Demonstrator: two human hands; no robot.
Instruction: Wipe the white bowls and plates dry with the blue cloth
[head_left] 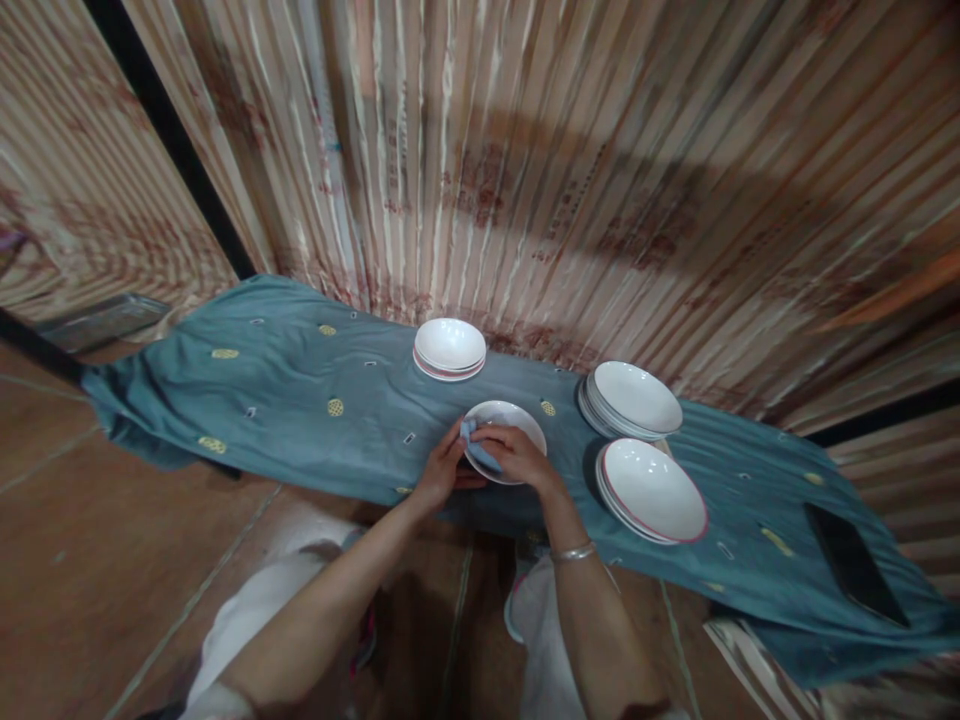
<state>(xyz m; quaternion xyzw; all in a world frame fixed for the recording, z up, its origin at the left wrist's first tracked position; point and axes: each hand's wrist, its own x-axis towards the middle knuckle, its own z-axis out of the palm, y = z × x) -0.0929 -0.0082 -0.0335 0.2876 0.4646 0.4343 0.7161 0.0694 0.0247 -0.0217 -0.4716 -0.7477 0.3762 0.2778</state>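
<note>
A white bowl [525,420] is in front of me near the table's front edge. My left hand [442,468] grips its left rim, with the fingers partly under it. Inside the bowl, my right hand [517,455] presses a light blue cloth [484,455] against the surface, fingers closed over it. Part of the cloth reaches the left rim by my left thumb. Behind the bowl, slightly to the left, stands a short stack of white bowls [450,345]. To the right are two more stacks, one of white bowls [637,398] and a nearer one of pink-rimmed bowls [656,490].
A teal patterned cloth [292,400] covers the long narrow table. On its right end lies a black phone [855,560]. A pleated curtain [450,150] hangs directly behind the table. Dark metal poles [180,150] rise at the sides. A metal tray [105,320] sits beyond the left end.
</note>
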